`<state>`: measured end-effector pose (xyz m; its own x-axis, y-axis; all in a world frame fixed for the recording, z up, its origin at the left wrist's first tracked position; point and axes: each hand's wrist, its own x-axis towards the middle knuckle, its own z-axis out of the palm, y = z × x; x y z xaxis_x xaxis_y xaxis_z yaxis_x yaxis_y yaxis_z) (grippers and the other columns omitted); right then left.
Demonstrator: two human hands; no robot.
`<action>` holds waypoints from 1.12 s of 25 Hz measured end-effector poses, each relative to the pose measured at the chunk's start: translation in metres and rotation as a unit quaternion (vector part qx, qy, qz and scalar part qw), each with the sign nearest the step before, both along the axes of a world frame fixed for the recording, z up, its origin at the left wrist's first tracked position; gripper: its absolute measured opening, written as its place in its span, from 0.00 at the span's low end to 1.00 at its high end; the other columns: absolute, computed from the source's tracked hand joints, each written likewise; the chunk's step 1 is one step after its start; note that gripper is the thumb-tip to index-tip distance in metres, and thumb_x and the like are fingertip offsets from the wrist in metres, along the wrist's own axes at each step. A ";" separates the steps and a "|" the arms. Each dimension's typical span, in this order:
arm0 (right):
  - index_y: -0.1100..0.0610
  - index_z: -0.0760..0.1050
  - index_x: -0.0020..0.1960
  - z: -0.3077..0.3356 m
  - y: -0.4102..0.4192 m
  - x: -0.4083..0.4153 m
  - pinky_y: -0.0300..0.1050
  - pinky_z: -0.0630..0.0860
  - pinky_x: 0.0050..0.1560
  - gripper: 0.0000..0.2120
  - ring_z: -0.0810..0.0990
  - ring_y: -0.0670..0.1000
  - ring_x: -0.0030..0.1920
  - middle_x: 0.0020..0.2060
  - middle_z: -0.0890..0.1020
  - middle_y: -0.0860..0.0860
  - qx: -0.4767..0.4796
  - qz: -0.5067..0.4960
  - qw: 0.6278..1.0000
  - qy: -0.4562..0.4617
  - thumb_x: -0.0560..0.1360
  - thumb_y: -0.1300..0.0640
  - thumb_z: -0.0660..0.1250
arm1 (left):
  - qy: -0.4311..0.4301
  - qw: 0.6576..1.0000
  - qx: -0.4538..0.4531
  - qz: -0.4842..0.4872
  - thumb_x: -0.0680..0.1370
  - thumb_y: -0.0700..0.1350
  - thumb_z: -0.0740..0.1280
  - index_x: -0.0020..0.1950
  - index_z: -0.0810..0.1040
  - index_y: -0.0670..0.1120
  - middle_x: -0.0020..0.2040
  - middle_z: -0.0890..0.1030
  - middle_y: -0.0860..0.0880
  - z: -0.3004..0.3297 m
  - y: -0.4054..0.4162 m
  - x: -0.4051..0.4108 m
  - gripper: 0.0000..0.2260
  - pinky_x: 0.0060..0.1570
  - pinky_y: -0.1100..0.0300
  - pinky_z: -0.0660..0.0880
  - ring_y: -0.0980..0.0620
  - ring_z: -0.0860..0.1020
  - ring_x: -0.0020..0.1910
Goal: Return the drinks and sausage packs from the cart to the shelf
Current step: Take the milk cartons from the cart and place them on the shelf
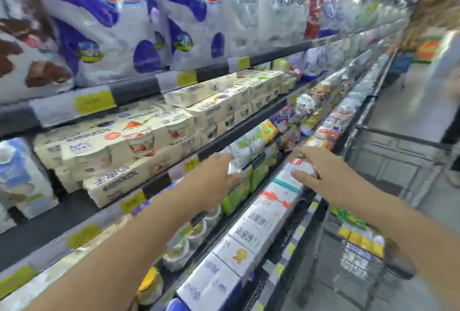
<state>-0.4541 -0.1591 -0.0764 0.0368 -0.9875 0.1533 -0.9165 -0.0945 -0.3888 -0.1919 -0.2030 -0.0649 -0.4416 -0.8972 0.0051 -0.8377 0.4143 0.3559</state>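
Left hand at frame centre, fingers curled on a white-green drink pack at the shelf edge. Right hand just right, fingers spread, holding nothing, over white cartons. Cart lower right, 1 pack layer inside, blurred.
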 end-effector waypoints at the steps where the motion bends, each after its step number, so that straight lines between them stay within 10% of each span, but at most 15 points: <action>1: 0.49 0.55 0.79 -0.009 0.006 -0.034 0.48 0.59 0.75 0.34 0.59 0.49 0.77 0.78 0.60 0.46 0.009 -0.030 1.000 0.001 0.77 0.37 0.59 | -0.001 1.000 0.003 -0.023 0.83 0.56 0.57 0.76 0.61 0.45 0.75 0.65 0.45 -0.004 -0.011 -0.034 0.25 0.69 0.51 0.66 0.45 0.66 0.73; 13: 0.54 0.51 0.80 -0.090 0.053 -0.378 0.50 0.50 0.77 0.39 0.50 0.54 0.80 0.80 0.51 0.53 0.128 -0.269 0.953 0.057 0.77 0.36 0.59 | -0.101 0.966 -0.023 -0.237 0.80 0.62 0.58 0.80 0.54 0.42 0.77 0.61 0.39 -0.095 -0.087 -0.451 0.35 0.74 0.46 0.59 0.41 0.59 0.76; 24: 0.56 0.47 0.81 -0.199 -0.026 -0.484 0.55 0.48 0.78 0.38 0.43 0.57 0.80 0.80 0.45 0.56 0.237 -0.291 0.925 0.061 0.80 0.39 0.57 | -0.182 0.932 0.016 -0.312 0.80 0.63 0.57 0.79 0.55 0.44 0.78 0.60 0.40 -0.228 -0.171 -0.606 0.34 0.74 0.42 0.58 0.40 0.58 0.77; 28: 0.58 0.55 0.78 -0.282 -0.092 -0.510 0.53 0.57 0.75 0.34 0.57 0.58 0.77 0.77 0.59 0.57 0.309 -0.307 0.899 0.039 0.79 0.42 0.58 | -0.224 0.919 0.103 -0.306 0.80 0.62 0.57 0.73 0.64 0.43 0.69 0.71 0.41 -0.322 -0.238 -0.640 0.29 0.67 0.45 0.67 0.40 0.69 0.68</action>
<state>-0.9643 -0.2513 -0.3584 -0.5580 -0.7211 -0.4107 -0.7487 0.6509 -0.1255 -0.8320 -0.4408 -0.3869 -0.7801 -0.4413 -0.4435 -0.5518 0.8194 0.1554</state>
